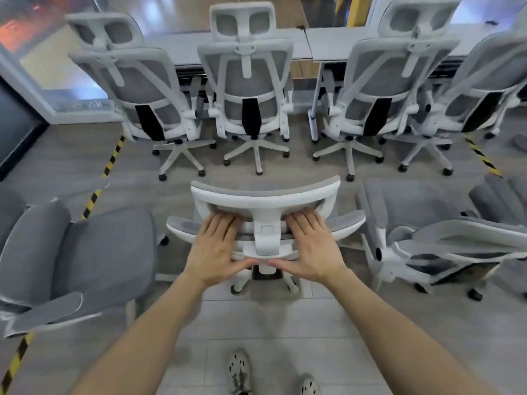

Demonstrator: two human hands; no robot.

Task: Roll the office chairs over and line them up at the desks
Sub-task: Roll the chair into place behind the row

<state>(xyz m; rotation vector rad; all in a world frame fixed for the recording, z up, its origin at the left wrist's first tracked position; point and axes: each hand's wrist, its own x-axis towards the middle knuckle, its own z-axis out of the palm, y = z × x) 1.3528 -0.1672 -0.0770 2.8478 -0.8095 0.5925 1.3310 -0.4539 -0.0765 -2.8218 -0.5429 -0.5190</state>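
A white-framed grey mesh office chair (265, 195) stands right in front of me, seen from above and behind. My left hand (218, 246) and my right hand (309, 246) grip its headrest from either side of the white center bracket, fingers curled over the frame. Beyond it, several matching chairs stand in a row with their backs to me, among them one on the left (137, 86), one in the middle (248, 81) and one on the right (379, 84), all pushed up to the grey desks (328, 44).
A grey cushioned chair (94, 252) stands close on my left. More loose chairs (445, 240) crowd the right side. Yellow-black tape strips (109, 163) mark the grey floor. My feet in patterned shoes (239, 372) show at the bottom.
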